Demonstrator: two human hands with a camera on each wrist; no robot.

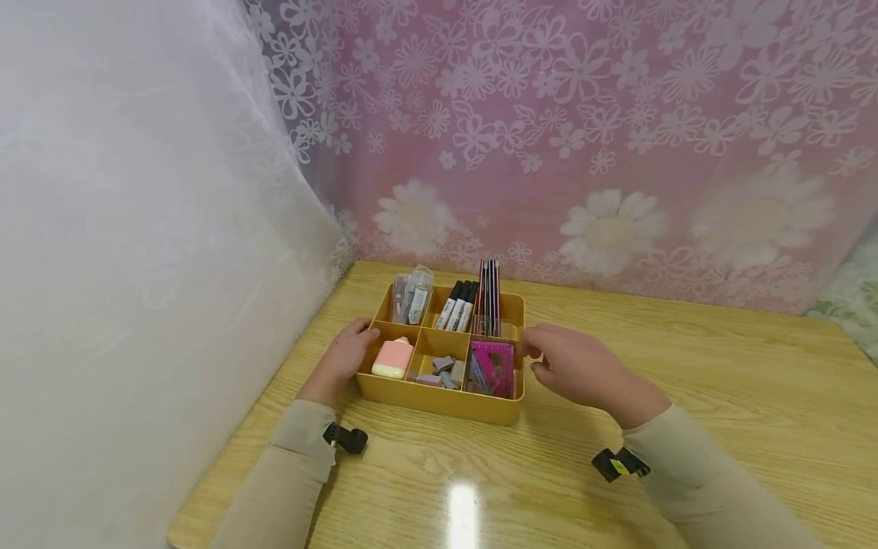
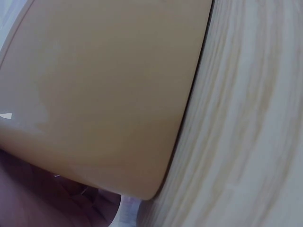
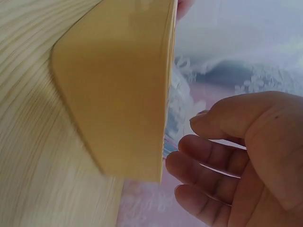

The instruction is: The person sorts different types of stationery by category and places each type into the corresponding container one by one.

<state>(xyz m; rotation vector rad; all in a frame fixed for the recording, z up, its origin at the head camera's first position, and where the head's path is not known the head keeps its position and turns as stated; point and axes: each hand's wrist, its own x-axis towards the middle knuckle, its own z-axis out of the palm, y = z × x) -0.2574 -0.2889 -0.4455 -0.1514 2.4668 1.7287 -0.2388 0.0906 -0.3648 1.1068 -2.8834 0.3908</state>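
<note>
A yellow compartment organizer box (image 1: 439, 394) sits on the table. At its left end my left hand (image 1: 343, 351) grips the side, with a digit at the rim; in the left wrist view part of this hand (image 2: 52, 201) shows beyond the box wall (image 2: 109, 90). My right hand (image 1: 572, 364) is beside the right end, fingers loosely bent. In the right wrist view this hand (image 3: 246, 156) stands apart from the box (image 3: 113, 90) and holds nothing. Inside are a pink-and-cream bottle (image 1: 393, 358), several small grey and purple blocks (image 1: 444, 364), black-capped markers (image 1: 456, 306) and a pink ruler set (image 1: 494, 362).
Clear plastic cases (image 1: 414, 293) stand in the back left compartment, and dark thin pencils (image 1: 489, 290) rise from the back right one. A white sheer curtain (image 1: 151, 229) hangs along the left table edge. Behind the wooden table (image 1: 658, 343) is a pink floral curtain (image 1: 549, 137).
</note>
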